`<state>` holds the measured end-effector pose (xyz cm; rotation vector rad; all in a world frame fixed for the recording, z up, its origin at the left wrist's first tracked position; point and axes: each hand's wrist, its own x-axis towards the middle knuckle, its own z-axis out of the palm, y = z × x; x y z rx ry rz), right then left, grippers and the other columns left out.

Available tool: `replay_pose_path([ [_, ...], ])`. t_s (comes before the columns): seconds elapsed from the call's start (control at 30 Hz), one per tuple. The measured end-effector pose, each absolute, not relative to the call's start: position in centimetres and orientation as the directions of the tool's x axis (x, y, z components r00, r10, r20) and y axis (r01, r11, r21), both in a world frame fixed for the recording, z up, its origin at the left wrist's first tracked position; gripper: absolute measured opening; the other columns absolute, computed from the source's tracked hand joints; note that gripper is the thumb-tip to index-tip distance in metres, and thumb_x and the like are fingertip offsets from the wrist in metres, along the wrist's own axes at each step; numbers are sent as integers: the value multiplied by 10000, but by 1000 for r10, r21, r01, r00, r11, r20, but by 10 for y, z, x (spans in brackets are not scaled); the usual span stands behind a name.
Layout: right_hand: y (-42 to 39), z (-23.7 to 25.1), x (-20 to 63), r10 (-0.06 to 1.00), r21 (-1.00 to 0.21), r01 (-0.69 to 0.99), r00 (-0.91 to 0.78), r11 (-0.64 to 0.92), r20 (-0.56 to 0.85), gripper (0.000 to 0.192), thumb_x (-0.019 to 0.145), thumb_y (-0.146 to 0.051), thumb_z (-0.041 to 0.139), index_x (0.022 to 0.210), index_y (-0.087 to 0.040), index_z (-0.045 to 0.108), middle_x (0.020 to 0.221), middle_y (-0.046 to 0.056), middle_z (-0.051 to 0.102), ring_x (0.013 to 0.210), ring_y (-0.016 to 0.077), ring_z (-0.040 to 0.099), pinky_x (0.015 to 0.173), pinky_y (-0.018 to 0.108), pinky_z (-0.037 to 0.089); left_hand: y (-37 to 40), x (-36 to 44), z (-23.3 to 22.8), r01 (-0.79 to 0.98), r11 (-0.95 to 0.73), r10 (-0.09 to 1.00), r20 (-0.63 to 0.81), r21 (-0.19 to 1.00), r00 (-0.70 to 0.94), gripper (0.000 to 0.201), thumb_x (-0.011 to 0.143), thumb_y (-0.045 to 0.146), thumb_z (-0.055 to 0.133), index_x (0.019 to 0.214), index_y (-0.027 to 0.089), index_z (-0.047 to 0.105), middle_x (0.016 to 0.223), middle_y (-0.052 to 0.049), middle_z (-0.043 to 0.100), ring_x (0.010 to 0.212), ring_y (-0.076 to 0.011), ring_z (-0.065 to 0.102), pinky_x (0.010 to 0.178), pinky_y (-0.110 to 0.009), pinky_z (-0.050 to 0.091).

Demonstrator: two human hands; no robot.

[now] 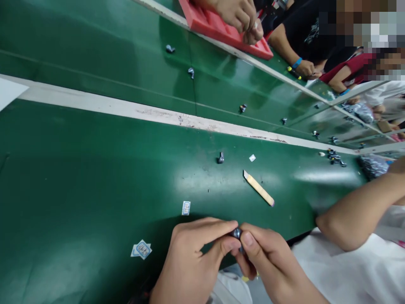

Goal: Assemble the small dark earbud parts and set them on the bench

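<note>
My left hand [196, 253] pinches a small dark glossy earbud [236, 232] between thumb and forefinger, just above the near edge of the green table. From the other side, my right hand [268, 257] grips the same earbud with its thumb and fingers, which hide most of it. Beyond my hands another dark earbud [220, 158] lies on the table. A utility knife [259, 188] with a pale yellow handle rests to its right, blade out. Small printed labels lie close by: one label [186, 208] beyond my left hand, and two overlapping labels [143, 249] to the left.
Past a white rail [152, 114] runs a green belt [120, 80] carrying several spaced earbuds. Across it, a co-worker's hands [240, 17] are over a red tray [215, 25]. A neighbour's bent arm [357, 211] is at right, near an earbud pile [336, 157] and a plastic bag [373, 166].
</note>
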<state>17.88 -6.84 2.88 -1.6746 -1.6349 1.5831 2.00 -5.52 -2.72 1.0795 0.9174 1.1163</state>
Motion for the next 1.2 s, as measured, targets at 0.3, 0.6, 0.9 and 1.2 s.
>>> replay_pose_path([
  [0.3, -73, 24, 181, 842, -806, 509, -254, -302, -476, 496, 1054, -497, 305, 687, -202, 463, 503, -74, 354, 445, 88, 291, 442, 227, 250, -54, 18, -23, -206, 59, 963, -1, 977, 271, 256, 883, 33, 613, 898, 194, 811, 712, -6, 714, 614, -109, 642, 566, -162, 521],
  [0.6, -76, 27, 187, 750, -779, 336, -243, -529, -615, 504, 1003, -610, 363, 720, -204, 459, 515, -101, 264, 463, 88, 212, 430, 237, 176, -55, 19, -23, -133, -9, 904, 65, 991, 422, 272, 949, 66, 526, 859, 161, 765, 727, -23, 694, 641, -127, 589, 567, -212, 472],
  [0.9, -85, 20, 188, 867, -784, 564, -223, -258, -446, 485, 1027, -540, 332, 687, -207, 423, 597, -57, 327, 528, 108, 289, 490, 244, 253, -58, 20, -23, -129, 72, 892, -6, 989, 452, 285, 951, 87, 501, 833, 165, 748, 763, -37, 700, 690, -149, 633, 610, -227, 503],
  [1.2, -89, 16, 193, 888, -746, 636, -207, -198, -412, 455, 1043, -468, 333, 700, -203, 472, 561, -58, 353, 500, 110, 333, 485, 239, 268, -61, 25, -28, -75, -174, 898, 190, 982, 396, 323, 937, 12, 481, 1022, 156, 758, 791, -57, 709, 718, -167, 595, 608, -253, 503],
])
